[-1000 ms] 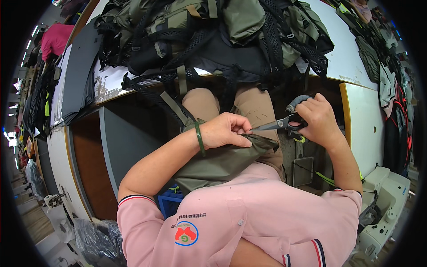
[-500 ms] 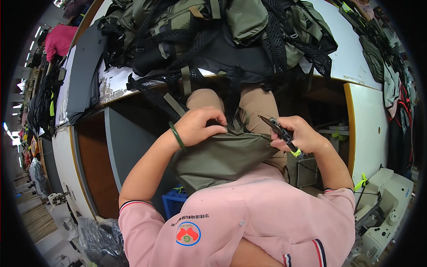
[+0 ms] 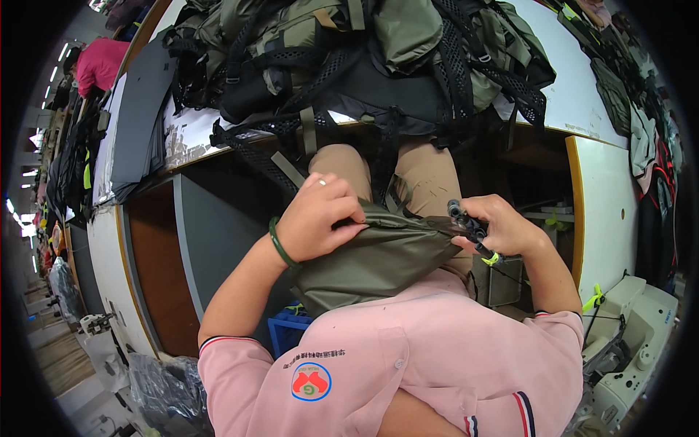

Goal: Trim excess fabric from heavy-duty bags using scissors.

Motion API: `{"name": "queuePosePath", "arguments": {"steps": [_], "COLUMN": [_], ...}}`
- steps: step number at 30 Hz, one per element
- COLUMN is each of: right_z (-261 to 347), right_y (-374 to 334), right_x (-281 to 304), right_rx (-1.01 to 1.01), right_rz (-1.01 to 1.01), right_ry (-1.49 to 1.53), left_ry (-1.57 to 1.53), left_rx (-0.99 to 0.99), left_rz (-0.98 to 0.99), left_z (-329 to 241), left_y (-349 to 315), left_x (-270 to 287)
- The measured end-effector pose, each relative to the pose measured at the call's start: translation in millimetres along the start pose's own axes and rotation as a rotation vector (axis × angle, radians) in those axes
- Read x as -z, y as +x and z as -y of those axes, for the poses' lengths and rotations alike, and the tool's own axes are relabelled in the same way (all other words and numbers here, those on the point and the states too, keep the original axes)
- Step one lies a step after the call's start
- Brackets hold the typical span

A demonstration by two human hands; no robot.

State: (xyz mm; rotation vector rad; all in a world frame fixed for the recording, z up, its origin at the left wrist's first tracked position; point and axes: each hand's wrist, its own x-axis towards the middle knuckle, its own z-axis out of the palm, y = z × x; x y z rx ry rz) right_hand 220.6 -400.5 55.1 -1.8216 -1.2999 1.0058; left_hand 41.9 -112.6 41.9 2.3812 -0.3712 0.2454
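Observation:
An olive-green fabric bag (image 3: 364, 266) lies across my lap, its upper edge gathered into folds. My left hand (image 3: 322, 215), with a green bangle at the wrist, is closed in a pinch on that upper edge. At the bag's right end my right hand (image 3: 499, 227) is closed around black thread snips (image 3: 470, 222) with a lime-yellow tie at one end. Its fingertips also meet the fabric there. The blades of the snips are hard to make out now.
Olive and black backpacks (image 3: 335, 58) with mesh straps are heaped on the white table (image 3: 575, 91) ahead. Dark grey sheets (image 3: 138, 109) lie at its left. A white sewing machine (image 3: 633, 349) stands at right; a blue crate (image 3: 284, 331) is below left. A person in pink (image 3: 102, 64) is far left.
My left hand has shifted its pinch along the bag's edge, its back now raised. The snips have turned in my right hand, so their pointed tip no longer shows.

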Motion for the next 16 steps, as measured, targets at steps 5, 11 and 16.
{"name": "queuePosePath", "arguments": {"steps": [5,11,16], "right_z": [-3,10,24], "right_y": [-1,1,4], "right_x": [-5,-3,4], "right_rx": [0.127,0.227,0.260], "right_rz": [-0.060,-0.181,-0.318], "right_ry": [-0.131,-0.533,-0.716], "left_ry": [0.178,0.207,0.207], "left_rx": [-0.319,-0.326,-0.318], "left_rz": [-0.280,-0.323,-0.321], "left_z": [-20,-26,-27], "left_y": [-14,-23,-24], "left_x": [-8,-12,-12]}}
